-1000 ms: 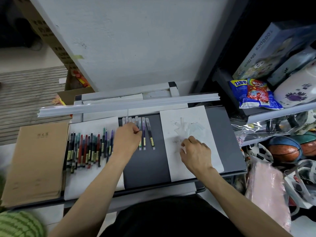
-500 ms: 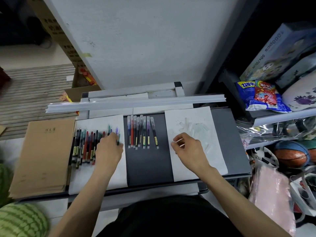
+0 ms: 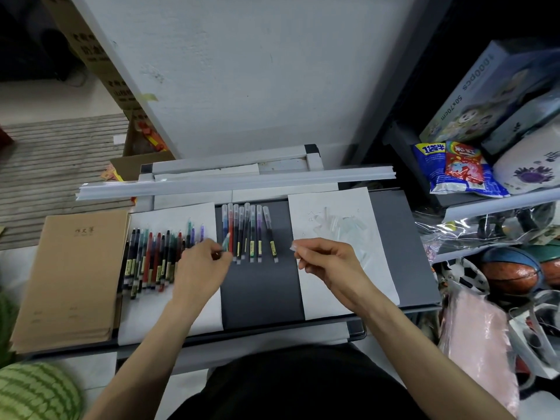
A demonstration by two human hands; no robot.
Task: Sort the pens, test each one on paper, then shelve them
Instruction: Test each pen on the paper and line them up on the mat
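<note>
A row of uncapped pens [image 3: 151,259] lies on the left white sheet [image 3: 169,313]. On the dark grey shelf surface [image 3: 260,295] lies a second row of capped pens [image 3: 251,231]. My left hand [image 3: 200,268] holds a teal pen [image 3: 225,241] by its lower end, tip pointing up, over the gap between the two rows. My right hand [image 3: 327,262] pinches a clear pen cap [image 3: 294,247] above the left edge of the right test paper [image 3: 375,274], where several clear caps [image 3: 339,224] lie in a heap near faint scribbles.
A stack of brown notebooks [image 3: 69,277] lies at the left. A long white rail [image 3: 236,181] crosses the back. A cluttered rack with snack bags [image 3: 454,171], boxes and a basketball [image 3: 512,271] stands at the right. A watermelon [image 3: 36,392] sits at bottom left.
My left hand lifted a teal pen out of the uncapped row and moved right. My right hand rose from the paper holding a clear cap.
</note>
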